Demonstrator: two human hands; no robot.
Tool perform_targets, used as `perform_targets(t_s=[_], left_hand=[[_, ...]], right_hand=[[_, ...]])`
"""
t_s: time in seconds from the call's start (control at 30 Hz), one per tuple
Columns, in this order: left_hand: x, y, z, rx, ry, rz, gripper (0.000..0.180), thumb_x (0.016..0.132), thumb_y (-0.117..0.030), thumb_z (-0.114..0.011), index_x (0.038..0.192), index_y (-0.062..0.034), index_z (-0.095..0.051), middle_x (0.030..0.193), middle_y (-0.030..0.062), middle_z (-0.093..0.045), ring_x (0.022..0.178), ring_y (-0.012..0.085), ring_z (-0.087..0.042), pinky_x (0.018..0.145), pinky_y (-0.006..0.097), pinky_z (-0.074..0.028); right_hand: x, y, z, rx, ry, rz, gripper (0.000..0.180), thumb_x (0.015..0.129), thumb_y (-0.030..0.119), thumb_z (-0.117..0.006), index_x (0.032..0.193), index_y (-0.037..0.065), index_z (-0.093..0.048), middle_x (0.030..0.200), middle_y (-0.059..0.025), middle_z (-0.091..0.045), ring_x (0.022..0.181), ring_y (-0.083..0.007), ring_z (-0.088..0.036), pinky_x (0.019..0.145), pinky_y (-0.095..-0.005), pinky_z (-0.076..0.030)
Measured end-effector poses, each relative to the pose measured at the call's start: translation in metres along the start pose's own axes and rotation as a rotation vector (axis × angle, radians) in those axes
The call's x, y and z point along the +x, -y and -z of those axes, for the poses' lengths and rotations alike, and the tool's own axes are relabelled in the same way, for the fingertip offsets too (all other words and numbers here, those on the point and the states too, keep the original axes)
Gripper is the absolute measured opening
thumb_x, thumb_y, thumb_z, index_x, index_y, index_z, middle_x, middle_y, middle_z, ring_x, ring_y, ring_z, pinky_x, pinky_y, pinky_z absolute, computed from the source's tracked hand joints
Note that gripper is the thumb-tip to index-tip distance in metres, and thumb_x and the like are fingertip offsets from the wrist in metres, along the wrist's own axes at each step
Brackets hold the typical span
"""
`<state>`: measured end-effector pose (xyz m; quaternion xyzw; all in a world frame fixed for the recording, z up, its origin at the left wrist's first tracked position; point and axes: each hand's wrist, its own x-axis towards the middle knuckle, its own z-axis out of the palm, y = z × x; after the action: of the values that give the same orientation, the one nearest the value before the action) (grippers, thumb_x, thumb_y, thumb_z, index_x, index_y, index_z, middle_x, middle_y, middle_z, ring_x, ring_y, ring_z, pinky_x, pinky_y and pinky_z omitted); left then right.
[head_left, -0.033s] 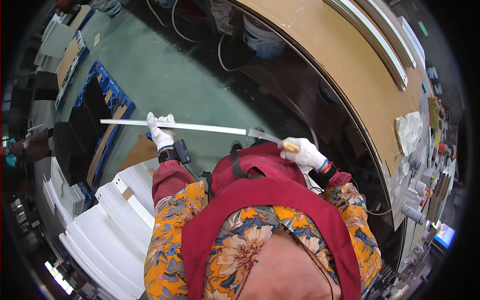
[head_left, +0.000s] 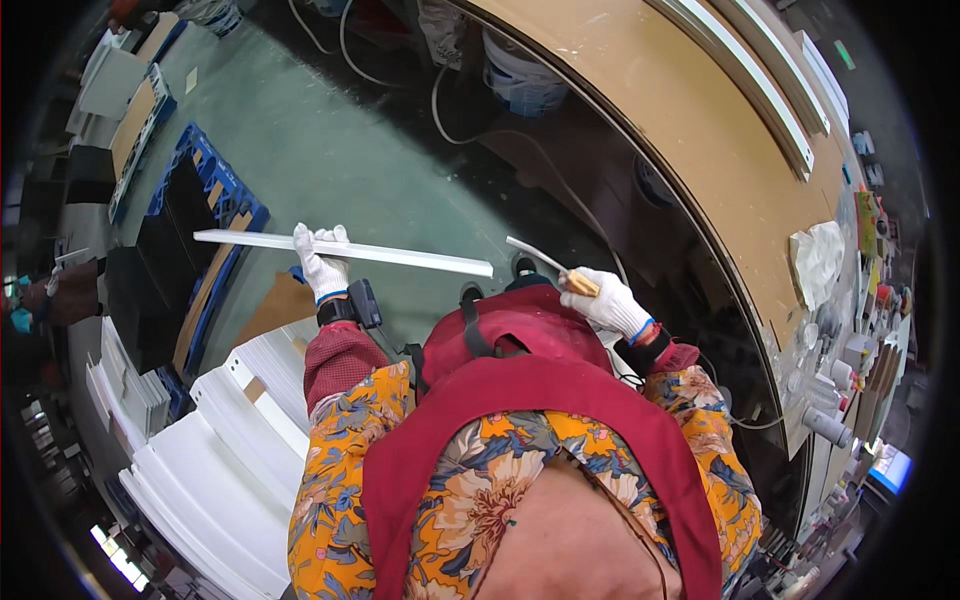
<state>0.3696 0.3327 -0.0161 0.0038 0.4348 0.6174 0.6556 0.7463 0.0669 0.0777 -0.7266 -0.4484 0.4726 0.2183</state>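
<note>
My left hand (head_left: 321, 266), in a white knit glove, is closed round a long white strip (head_left: 410, 257) with a box-like profile. The strip lies nearly level across my front, its right end slightly lower. Its left part reaches over a blue pallet. My right hand (head_left: 614, 306), also gloved in white, grips a wooden-handled tool with a narrow grey metal blade (head_left: 535, 251). Whether it is a file or a scraper I cannot tell. The blade points up and left, apart from the strip's right end.
At left stands a blue pallet (head_left: 255, 213) with dark panels. Stacked white panels (head_left: 190, 480) lie at lower left. A brown-topped table (head_left: 690, 130) curves along the right, bearing long strips (head_left: 745, 85) and crumpled white wrap (head_left: 817, 262). Buckets (head_left: 525, 85) and hoses are under it.
The blade has come away from the strip's end and tilted upward. The strip has turned a little, showing a broader face, with its left end slightly higher.
</note>
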Motion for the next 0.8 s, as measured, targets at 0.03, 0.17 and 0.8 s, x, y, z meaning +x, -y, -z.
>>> perform_targets(t_s=[0.03,0.17,0.8], left_hand=[[-0.008,0.005,-0.010,-0.038,0.158,-0.040,0.031,0.080,-0.031,-0.078,0.088,-0.0154,-0.052,0.075,-0.0023,-0.049,0.066,0.0111,-0.050,0.080,0.040,-0.054],[-0.026,0.026,-0.062,0.023,0.353,-0.029,0.033,0.084,-0.023,-0.074,0.106,-0.0086,-0.054,0.091,0.0047,-0.054,0.082,0.0152,-0.056,0.093,0.042,-0.050],[-0.180,0.282,-0.503,1.932,1.564,-1.284,0.076,0.061,-0.022,-0.077,0.129,-0.0058,-0.047,0.110,0.0180,-0.058,0.102,0.0365,-0.058,0.088,0.041,-0.048]], right_hand=[[0.004,0.002,0.004,0.002,0.007,0.002,0.029,0.077,0.028,-0.071,0.102,0.014,-0.065,0.090,-0.0139,-0.068,0.085,-0.0360,-0.064,0.074,-0.0412,-0.051],[0.015,0.008,0.028,-0.192,0.280,0.041,0.029,0.078,0.030,-0.070,0.101,0.013,-0.066,0.090,-0.0134,-0.068,0.085,-0.0343,-0.065,0.074,-0.0400,-0.052],[0.073,-0.152,0.115,-0.121,0.320,0.058,0.033,0.083,0.038,-0.057,0.104,0.014,-0.067,0.099,-0.0172,-0.068,0.092,-0.0378,-0.065,0.080,-0.0464,-0.051]])
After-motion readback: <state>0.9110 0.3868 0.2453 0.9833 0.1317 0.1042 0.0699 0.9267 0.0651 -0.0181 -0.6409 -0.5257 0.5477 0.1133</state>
